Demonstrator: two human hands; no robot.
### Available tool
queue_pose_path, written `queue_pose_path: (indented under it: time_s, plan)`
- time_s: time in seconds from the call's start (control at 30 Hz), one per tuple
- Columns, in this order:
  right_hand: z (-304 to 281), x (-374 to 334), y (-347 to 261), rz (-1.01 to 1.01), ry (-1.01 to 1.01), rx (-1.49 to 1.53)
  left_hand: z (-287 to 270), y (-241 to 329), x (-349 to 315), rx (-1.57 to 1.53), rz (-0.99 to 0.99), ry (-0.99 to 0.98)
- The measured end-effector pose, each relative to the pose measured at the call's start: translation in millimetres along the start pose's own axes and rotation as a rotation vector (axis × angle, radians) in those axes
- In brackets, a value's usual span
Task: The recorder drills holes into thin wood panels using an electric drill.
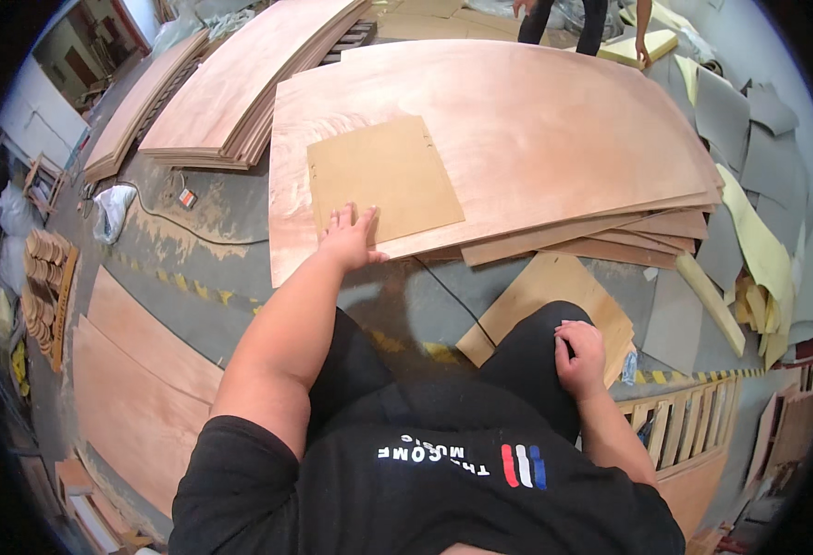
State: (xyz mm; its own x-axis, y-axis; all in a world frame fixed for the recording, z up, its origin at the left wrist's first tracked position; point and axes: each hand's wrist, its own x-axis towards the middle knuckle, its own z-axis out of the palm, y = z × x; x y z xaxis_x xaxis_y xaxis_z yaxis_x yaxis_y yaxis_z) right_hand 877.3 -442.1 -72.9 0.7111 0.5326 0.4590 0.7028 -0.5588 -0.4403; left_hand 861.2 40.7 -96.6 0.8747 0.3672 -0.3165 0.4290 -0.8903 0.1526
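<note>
Left arm reaches out toward 1 o'clock, elbow slightly bent. Left hand flat, palm down, fingers spread toward 12, thumb off toward 4. Right elbow bent more, right forearm angled toward 11. Right hand rests at right knee, fingers loosely curled in, nothing visible in grip. Both forearms bare.

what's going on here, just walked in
The person's left hand is spread on the near edge of a tan board lying on stacked wooden sheets. The right hand is curled at the right knee. Beyond, another person has a hand down by a yellow slab.
</note>
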Motion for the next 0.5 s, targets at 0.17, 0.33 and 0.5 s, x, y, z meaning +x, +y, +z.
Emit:
queue_pose_path:
  time_s: [0.17,0.33,0.5]
  plan:
    - [0.6,0.9,-2.8,-0.006,0.003,-0.014,-0.1,3.6,4.7,0.031,-0.052,-0.084]
    - [4.0,3.4,-0.6,-0.011,-0.016,-0.01,1.5,-3.1,5.8,0.022,-0.002,0.016]
    - [5.4,5.5,-2.2,0.0,-0.017,-0.018,15.4,-5.1,12.8,0.011,0.065,0.073]
